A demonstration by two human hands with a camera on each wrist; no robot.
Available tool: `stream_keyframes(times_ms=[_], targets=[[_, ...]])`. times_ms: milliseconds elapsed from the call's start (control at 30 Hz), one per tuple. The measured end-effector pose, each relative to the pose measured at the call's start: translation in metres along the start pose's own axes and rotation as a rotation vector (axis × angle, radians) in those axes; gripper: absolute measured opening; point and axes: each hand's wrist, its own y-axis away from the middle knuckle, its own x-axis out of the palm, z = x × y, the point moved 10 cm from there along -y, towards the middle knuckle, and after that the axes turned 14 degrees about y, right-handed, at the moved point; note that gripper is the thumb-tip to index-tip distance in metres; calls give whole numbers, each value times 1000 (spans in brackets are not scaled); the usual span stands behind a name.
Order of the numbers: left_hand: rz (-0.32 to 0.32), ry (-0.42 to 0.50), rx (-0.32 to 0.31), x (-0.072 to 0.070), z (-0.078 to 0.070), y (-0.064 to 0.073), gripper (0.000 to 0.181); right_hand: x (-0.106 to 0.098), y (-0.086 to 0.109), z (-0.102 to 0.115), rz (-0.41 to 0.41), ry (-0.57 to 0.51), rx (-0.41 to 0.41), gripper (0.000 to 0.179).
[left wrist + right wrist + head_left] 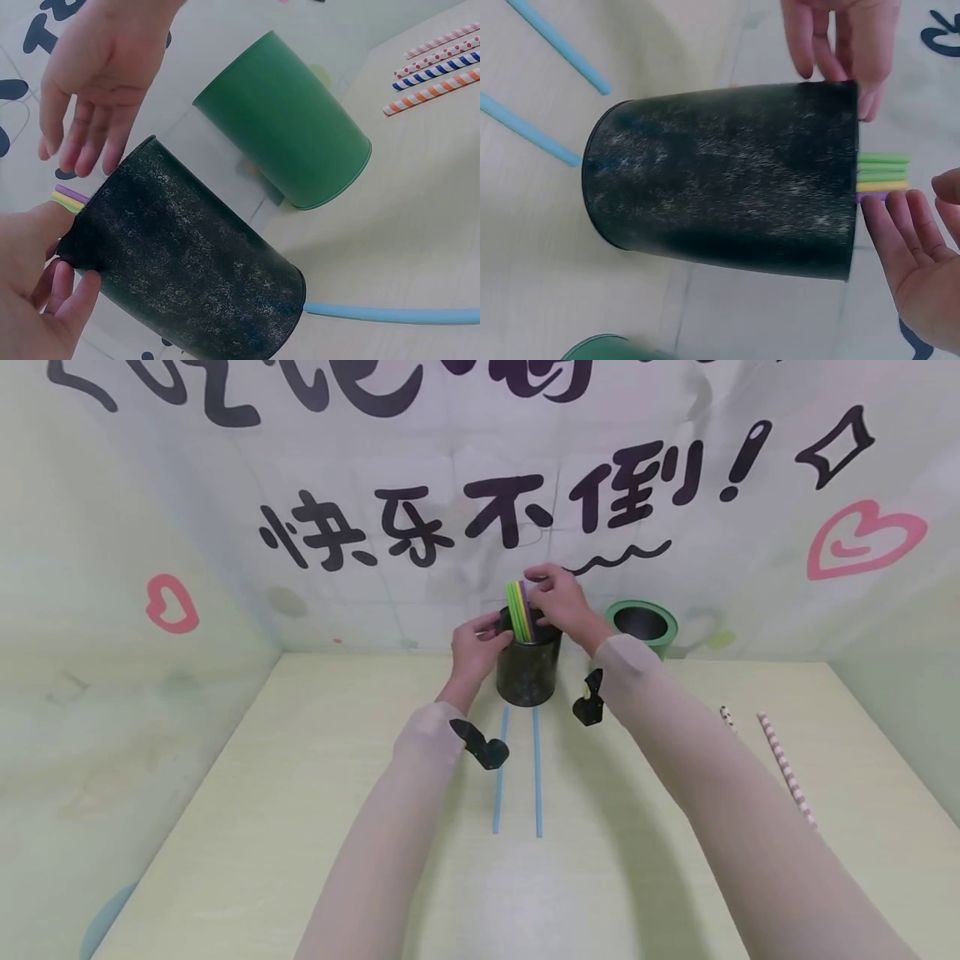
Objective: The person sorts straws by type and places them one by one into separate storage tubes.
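A black metal cup (527, 677) stands upright near the wall, its side scuffed with pale marks. Several straws (517, 610) in green, yellow and purple stick out of its mouth. My left hand (477, 652) grips the cup's rim on the left, thumb and fingers on either side of the edge. Over the mouth's right side is my right hand (564, 602), its fingers fairly straight beside the straws. The right wrist view shows those fingertips (875, 210) at the purple straw; whether they press it I cannot tell.
Just right of the black cup stands a green cup (285, 127). Two light blue straws (537, 777) lie on the table in front. Several patterned paper straws (435, 71) lie at the right. A printed wall sheet (420, 602) rises behind the table.
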Motion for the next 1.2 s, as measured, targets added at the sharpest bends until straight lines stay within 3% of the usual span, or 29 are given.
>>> stream_keyframes(times_ms=[300,600,800,1033,1200], targets=[[-14,-30,6,-4,-1,-1,40,-1,25,8,56,-35,-63,32],[-20,-32,10,-6,0,-2,39,8,57,-13,42,-41,-95,30],[-20,-31,-3,-1,1,-2,40,20,75,-49,57,-75,-19,25],[-28,-28,-19,0,1,-1,40,50,85,-93,107,-91,96,24],[-35,-34,-32,-1,2,0,39,68,91,-116,93,-103,199,23]])
